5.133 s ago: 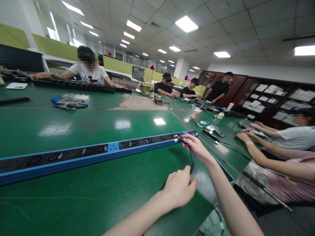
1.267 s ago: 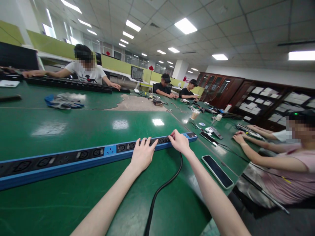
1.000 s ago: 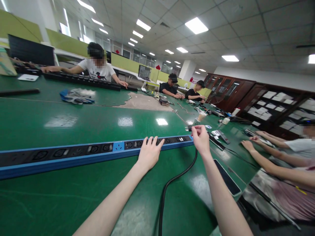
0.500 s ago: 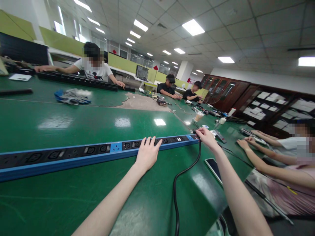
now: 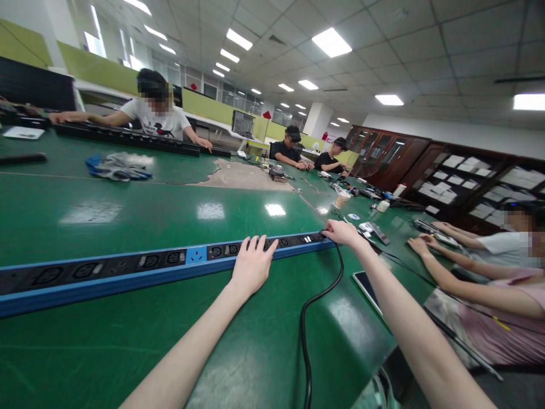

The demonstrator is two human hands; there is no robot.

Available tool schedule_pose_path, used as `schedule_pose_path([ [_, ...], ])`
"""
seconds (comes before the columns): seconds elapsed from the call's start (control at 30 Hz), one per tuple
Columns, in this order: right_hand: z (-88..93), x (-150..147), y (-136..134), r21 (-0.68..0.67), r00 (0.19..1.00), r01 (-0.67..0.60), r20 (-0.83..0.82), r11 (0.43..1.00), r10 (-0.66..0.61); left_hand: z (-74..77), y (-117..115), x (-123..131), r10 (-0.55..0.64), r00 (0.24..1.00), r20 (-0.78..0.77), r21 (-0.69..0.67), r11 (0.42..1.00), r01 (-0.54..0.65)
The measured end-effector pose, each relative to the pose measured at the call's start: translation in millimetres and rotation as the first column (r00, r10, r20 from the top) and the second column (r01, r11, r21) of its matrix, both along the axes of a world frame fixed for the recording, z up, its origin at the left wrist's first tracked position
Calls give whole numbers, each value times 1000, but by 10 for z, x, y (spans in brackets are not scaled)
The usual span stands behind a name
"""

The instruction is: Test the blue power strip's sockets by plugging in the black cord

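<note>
A long blue power strip (image 5: 196, 255) with black sockets lies slantwise across the green table. My left hand (image 5: 252, 267) rests over its middle, fingers spread, covering some sockets. At the strip's far right end, my right hand (image 5: 342, 232) pinches a black plug (image 5: 325, 234) over the blue socket there. How far the plug is in is hidden by my fingers. From that hand a black cable (image 5: 304, 318) curves down over the near table edge.
A phone (image 5: 367, 289) lies right of the cable. Blue-white gloves (image 5: 119, 167) lie at the far left, near a long black strip (image 5: 128, 138) under a co-worker's hands. Several people sit around the table (image 5: 128, 346). A cup (image 5: 342, 199) and small parts stand farther right.
My right hand has moved slightly left with the plug, from the strip's end onto its last blue socket. My left hand stays on the strip. The view has shifted a little.
</note>
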State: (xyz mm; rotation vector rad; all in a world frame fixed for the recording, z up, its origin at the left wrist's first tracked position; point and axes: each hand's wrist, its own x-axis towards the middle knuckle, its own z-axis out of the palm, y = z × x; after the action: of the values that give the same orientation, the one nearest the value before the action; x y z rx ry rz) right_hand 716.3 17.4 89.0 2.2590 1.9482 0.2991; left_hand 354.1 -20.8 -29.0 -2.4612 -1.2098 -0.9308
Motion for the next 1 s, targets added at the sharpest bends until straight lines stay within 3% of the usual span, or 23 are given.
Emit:
schedule_pose_path([
  [0.13, 39, -68, 10, 16, 998, -23, 52, 1000, 22, -2, 5, 5, 0, 1000, 5, -1, 1000, 0],
  [0.27, 53, -84, 37, -59, 998, -43, 50, 997, 46, -5, 4, 3, -5, 1000, 13, -5, 1000, 5],
  [0.87, 159, -134, 306, -221, 991, 72, -96, 973, -95, -5, 11, -14, -7, 1000, 0, -7, 1000, 7],
  [1.0, 137, -146, 237, -132, 994, 59, -86, 989, -70, 8, 7, -17, -5, 1000, -16, 1, 1000, 5],
])
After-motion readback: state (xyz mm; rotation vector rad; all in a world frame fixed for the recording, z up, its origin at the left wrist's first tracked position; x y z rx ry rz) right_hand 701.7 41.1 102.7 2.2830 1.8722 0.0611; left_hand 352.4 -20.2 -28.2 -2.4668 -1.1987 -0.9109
